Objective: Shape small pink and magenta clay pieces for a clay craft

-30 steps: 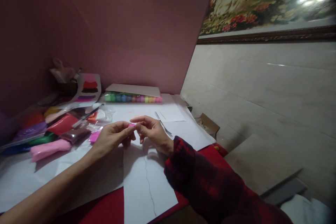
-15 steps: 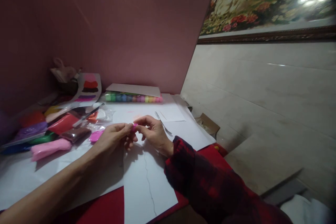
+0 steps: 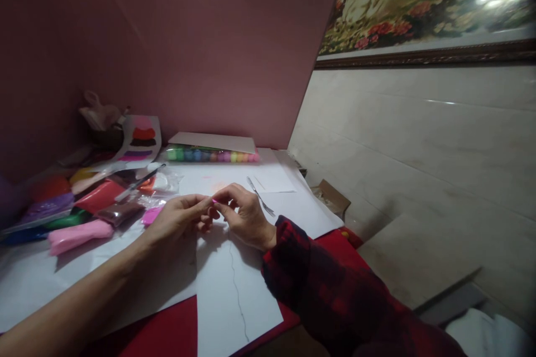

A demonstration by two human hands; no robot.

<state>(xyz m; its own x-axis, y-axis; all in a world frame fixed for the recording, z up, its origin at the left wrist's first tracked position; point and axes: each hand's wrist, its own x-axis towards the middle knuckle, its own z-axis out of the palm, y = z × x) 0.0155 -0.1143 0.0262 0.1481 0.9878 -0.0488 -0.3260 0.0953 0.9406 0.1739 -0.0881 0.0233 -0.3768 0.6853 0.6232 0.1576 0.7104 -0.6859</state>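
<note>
A small bit of bright pink modelling clay (image 3: 215, 201) is pinched between my two hands, mostly covered by the fingertips. My left hand (image 3: 182, 215) comes in from the left with thumb and forefinger closed on it. From the other side my right hand (image 3: 243, 213) grips the same piece with thumb and forefinger. Below the hands lies a white sheet of paper (image 3: 226, 307) with a wavy pencil line down it. A larger pink clay lump (image 3: 153, 215) sits just left of my left hand, and a metal fork (image 3: 260, 197) rests right of my right hand.
Several bags of coloured clay (image 3: 81, 232) crowd the left side. At the back, a clear pack of coloured clay (image 3: 213, 155) lies under a white card. A painted colour sheet (image 3: 142, 139) leans near a pink partition (image 3: 201, 56). An open cardboard box (image 3: 333, 198) stands beyond the table's right edge.
My fingertips have closed further over the pink clay, so less of it shows. Both hands stay in nearly the same place above the paper.
</note>
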